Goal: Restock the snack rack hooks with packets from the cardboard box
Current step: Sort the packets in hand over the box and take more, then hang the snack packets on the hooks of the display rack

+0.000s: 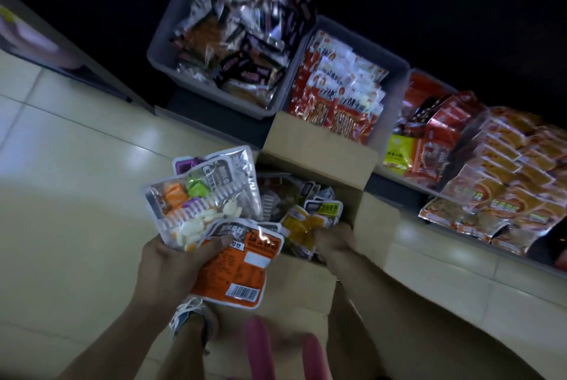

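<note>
Left hand [171, 263] grips a fan of clear and orange plastic snack packets [214, 214]; right hand [336, 240] grasps yellow packets [303, 224] inside the open brown cardboard box [322, 158].

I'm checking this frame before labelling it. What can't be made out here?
- Rack hooks: none visible in the head view.
- Right hand fingers: buried among packets in the cardboard box.
- Pink shape at bottom edge: blurred.
- Left hand packets' print: unreadable.
</note>
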`<action>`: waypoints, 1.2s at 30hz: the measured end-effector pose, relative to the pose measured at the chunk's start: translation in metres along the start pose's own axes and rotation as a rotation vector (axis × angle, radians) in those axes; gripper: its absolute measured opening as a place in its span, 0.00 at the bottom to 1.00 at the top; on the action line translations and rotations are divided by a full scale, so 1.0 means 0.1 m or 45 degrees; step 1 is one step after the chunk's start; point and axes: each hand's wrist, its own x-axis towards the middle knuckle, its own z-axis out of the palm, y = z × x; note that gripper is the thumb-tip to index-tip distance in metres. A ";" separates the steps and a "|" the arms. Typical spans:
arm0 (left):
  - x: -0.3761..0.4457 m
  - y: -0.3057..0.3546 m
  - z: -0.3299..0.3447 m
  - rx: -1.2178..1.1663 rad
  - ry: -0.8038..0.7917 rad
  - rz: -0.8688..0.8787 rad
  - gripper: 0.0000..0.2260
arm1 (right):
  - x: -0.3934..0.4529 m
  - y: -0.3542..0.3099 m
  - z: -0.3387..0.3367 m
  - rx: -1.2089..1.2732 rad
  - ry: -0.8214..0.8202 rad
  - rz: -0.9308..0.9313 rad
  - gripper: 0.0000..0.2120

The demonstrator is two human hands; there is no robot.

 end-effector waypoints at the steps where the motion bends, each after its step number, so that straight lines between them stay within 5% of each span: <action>1: -0.11 0.08 -0.07 -0.024 0.015 -0.007 0.17 | -0.22 0.04 -0.22 0.037 -0.007 -0.032 0.12; 8: -1.19 1.16 -0.73 -0.149 0.126 0.061 0.15 | -2.29 0.00 -2.12 0.330 -0.199 -0.625 0.08; 12: -1.79 1.88 -1.02 -0.218 0.052 0.132 0.14 | -3.55 -0.30 -2.95 0.400 -0.395 -0.867 0.21; 16: -2.40 2.49 -1.19 -0.196 -0.098 0.268 0.12 | -4.40 -0.52 -3.18 0.481 -0.531 -1.016 0.23; 19: -2.80 2.79 -1.31 -0.232 -0.237 0.321 0.07 | -4.74 -0.57 -3.10 0.572 -0.401 -1.042 0.38; 21: -2.99 2.92 -1.36 -0.240 -0.293 0.345 0.12 | -4.81 -0.52 -3.03 0.682 -0.297 -0.972 0.49; 22: -3.05 2.97 -1.37 -0.221 -0.307 0.370 0.14 | -4.89 -0.52 -3.02 0.758 -0.276 -0.945 0.48; 26: -3.25 3.11 -1.34 -0.133 -0.307 0.410 0.05 | -5.12 -0.62 -3.17 0.941 -0.306 -1.017 0.17; 36: -3.56 3.33 -0.92 -0.090 -0.345 0.373 0.08 | -4.76 -0.68 -3.65 0.907 -0.519 -1.042 0.27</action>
